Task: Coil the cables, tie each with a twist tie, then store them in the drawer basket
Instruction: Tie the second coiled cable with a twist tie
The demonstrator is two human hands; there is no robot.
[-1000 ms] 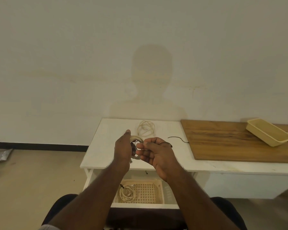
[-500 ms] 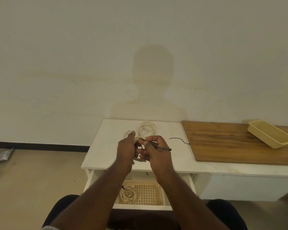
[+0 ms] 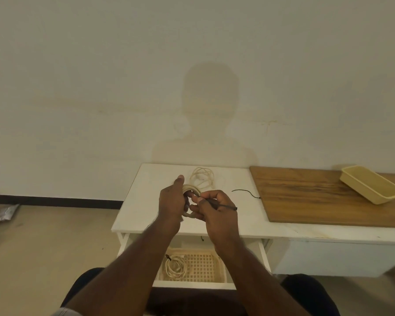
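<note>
Above desk [image 3: 146, 215] front edge: left hand [image 3: 172, 201] grips coiled cable [image 3: 192, 187], fingers curled round loops; right hand [image 3: 214, 208] pinches black twist tie [image 3: 226, 206], free end now jutting right, where a second ago it was tucked by coil; judged: tie is threaded, twisting comes next; coil touches fingers of both hands; loose cable [image 3: 202, 179] near desk back edge, spare tie [image 3: 245, 193] right of it; tied coil [image 3: 175, 266] in drawer basket [image 3: 219, 270] left corner.
</note>
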